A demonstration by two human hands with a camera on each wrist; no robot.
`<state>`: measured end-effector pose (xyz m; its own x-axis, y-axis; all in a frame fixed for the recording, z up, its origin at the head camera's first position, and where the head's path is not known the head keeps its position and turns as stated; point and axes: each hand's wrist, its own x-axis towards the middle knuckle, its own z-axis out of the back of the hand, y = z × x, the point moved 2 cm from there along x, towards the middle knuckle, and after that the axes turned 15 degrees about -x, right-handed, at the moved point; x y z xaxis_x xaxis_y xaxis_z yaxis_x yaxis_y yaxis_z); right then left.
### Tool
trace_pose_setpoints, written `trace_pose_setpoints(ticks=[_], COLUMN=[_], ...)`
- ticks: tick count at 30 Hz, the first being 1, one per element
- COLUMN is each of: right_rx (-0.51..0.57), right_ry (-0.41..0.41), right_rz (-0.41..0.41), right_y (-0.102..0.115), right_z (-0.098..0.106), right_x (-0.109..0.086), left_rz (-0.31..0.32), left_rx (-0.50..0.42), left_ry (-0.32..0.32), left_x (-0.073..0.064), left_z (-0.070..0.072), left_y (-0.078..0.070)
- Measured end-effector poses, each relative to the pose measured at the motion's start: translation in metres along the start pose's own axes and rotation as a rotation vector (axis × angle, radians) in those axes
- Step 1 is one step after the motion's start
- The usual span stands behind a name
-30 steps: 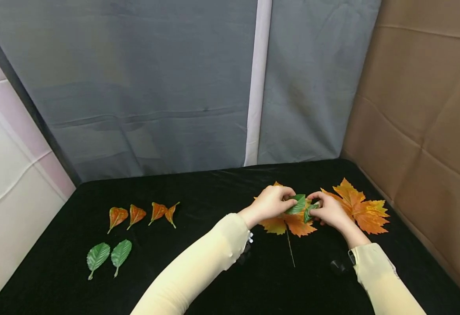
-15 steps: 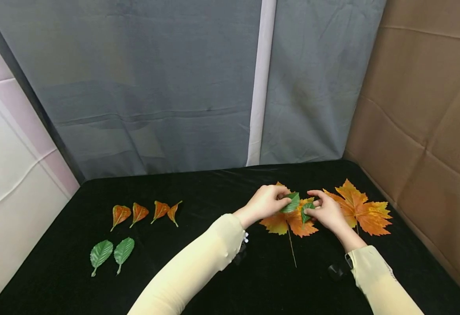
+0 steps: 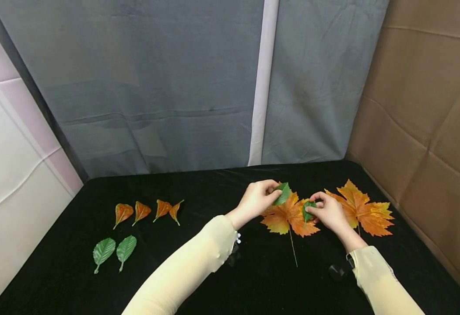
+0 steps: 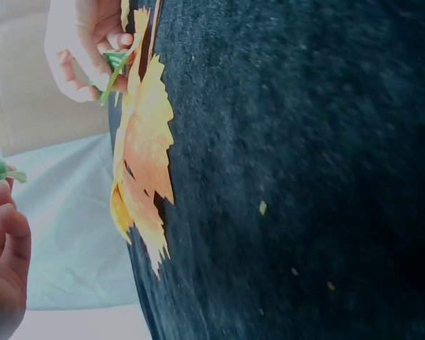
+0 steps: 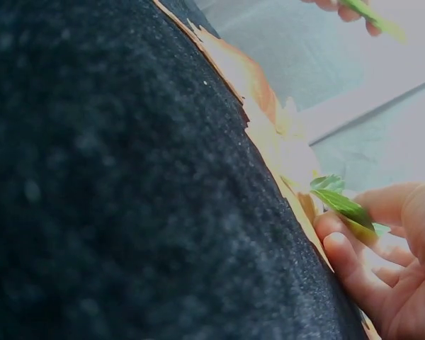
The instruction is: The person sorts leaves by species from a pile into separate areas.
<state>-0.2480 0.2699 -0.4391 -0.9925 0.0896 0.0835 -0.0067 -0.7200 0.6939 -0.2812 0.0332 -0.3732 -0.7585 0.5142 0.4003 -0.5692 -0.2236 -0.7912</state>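
Observation:
My left hand (image 3: 255,199) pinches a green leaf (image 3: 282,194) above the far left part of an orange maple leaf (image 3: 277,221). Between thumb and fingers of my right hand (image 3: 329,213) is a second, smaller-looking green leaf (image 3: 308,211), over the maple leaf's right side. From the right wrist, this leaf (image 5: 343,205) shows edge-on, close above the orange surface. The left wrist view has the left hand (image 4: 3,255) higher off the table, its leaf (image 4: 11,174) partly cut off by the frame. The maple leaf's thin stem (image 3: 293,248) points toward me.
Another orange maple leaf (image 3: 367,214) lies right of the right hand. At left, several small orange leaves (image 3: 123,213) form a row, with two green leaves (image 3: 125,249) in front. Black cloth (image 3: 198,253) covers the table; grey (image 3: 174,87) and brown (image 3: 423,109) fabric walls surround it.
The left hand has moved left and away from me with its green leaf, widening the gap between the two green leaves. The right hand stays near the same spot, still pinching its leaf.

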Motion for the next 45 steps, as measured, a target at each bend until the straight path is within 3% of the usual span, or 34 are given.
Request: trace_pose_setpoints(ticks=[7,16,23,32,40,45], right_rx=[0.004,0.036,0.082,0.124,0.123,0.125], right_ry=[0.003,0.056,0.104,0.168,0.185,0.191], right_rz=[-0.007,-0.014,-0.01,0.018,0.02,0.026], right_y=[0.002,0.0,-0.003,-0.003,0.0,-0.001], right_z=[-0.002,-0.001,0.003,0.004,0.004,0.005], right_x=[0.002,0.001,-0.001,-0.005,-0.004,-0.005], left_rz=[-0.018,-0.013,0.001,0.023,0.012,0.051], left_rx=[0.017,0.075,0.12,0.108,0.189,0.227], left_ry=[-0.029,-0.042,-0.099,-0.097,-0.117,-0.154], left_x=[-0.012,-0.035,-0.056,-0.083,-0.105,-0.118], left_z=[0.024,0.075,0.11,0.13,0.147,0.164], left_y=[0.003,0.008,0.019,0.026,0.027,0.028])
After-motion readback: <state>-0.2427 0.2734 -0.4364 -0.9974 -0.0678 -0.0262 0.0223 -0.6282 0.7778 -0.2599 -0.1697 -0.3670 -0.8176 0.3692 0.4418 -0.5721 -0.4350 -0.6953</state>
